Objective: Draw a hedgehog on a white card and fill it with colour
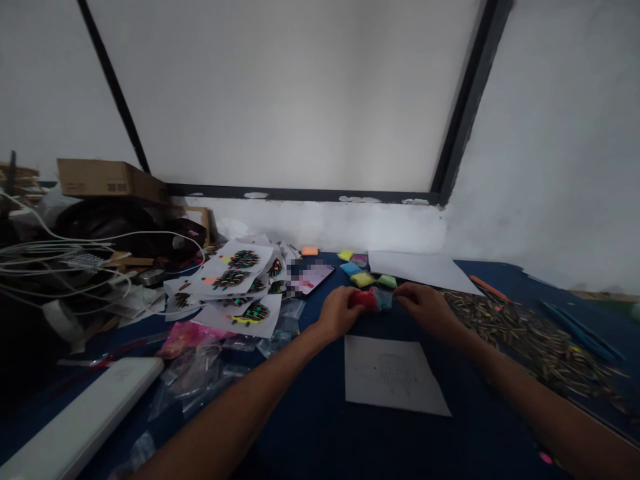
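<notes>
My left hand (pixel 340 311) is closed around a small clear plastic packet with soft red material (pixel 366 300) in it, perhaps modelling clay. My right hand (pixel 424 305) has its fingers pinched together at the see-through end of the packet (pixel 384 299). Just beyond my hands lie more small packets: a blue one (pixel 351 269), a yellow one (pixel 362 279) and a green one (pixel 387 281). Nearer to me, a white sheet with a faint pencil drawing (pixel 395 377) lies flat on the blue table surface (pixel 310 407).
Sheets with decorated pictures (pixel 235 273) are piled at the left, beside a phone (pixel 315 279). Empty plastic bags (pixel 193 373) and a long white box (pixel 95 413) lie nearer. Many small brownish pieces (pixel 530 340) spread at the right, with an orange pencil-like stick (pixel 489 288). White cables (pixel 65 267) tangle far left.
</notes>
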A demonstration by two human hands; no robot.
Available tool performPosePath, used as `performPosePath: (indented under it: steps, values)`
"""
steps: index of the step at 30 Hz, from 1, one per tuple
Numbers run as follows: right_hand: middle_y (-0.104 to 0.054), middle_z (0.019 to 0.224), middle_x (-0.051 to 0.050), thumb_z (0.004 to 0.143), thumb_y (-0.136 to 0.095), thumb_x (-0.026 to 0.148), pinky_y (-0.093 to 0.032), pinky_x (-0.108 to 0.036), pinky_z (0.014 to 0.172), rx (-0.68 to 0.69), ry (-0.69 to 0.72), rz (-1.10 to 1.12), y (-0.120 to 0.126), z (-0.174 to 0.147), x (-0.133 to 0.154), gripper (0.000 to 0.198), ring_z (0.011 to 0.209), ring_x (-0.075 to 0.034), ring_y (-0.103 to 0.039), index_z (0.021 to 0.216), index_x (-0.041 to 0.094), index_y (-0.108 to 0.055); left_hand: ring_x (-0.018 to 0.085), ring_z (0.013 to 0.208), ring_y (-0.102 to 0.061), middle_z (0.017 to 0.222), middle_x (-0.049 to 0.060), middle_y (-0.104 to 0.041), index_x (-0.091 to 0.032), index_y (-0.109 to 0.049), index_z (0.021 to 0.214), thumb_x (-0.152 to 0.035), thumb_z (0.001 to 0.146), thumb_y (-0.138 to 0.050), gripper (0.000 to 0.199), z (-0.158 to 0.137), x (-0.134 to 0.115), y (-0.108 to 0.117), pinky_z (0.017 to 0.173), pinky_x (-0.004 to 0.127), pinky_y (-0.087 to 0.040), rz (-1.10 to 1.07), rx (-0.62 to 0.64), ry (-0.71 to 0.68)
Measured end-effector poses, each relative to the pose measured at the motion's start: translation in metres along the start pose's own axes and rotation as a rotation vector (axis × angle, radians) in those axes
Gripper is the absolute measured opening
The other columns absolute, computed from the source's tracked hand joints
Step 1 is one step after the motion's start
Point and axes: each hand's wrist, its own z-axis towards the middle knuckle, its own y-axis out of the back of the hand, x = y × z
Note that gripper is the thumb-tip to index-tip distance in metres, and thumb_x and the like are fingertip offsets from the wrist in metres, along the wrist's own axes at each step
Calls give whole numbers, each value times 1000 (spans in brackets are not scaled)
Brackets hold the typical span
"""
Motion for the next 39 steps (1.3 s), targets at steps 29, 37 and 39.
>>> performPosePath:
  steps: [29,37,39]
  values:
    - [-59,120,-8,91,-56,32,-52,-42,83,137,205,-465,-33,55,39,32,99,-21,-61,119,17,-56,27,101,-53,106,13,-58,-14,-63,108,-38,83,-53,36,1,-6,-5,90,39,-43,219,35,29]
    - [-59,120,-8,91,-56,32,-52,-42,82,284,188,-489,-23,69,44,31,99,-20,-61,119,18,-56,24,95,-56,99,10,-59,-18,-66,104,-37,83,-54,31,0,-7,-4,85,36,-45,162,10,22]
    - [-59,120,-8,91,-56,32,-52,-42,82,305,181,-472,-25,72,45,32,99,-21,-61,119,17,-56,24,94,-56,98,11,-59,-17,-67,102,-38,84,-52,31,-1,-8,-3,84,36,-45,172,5,26]
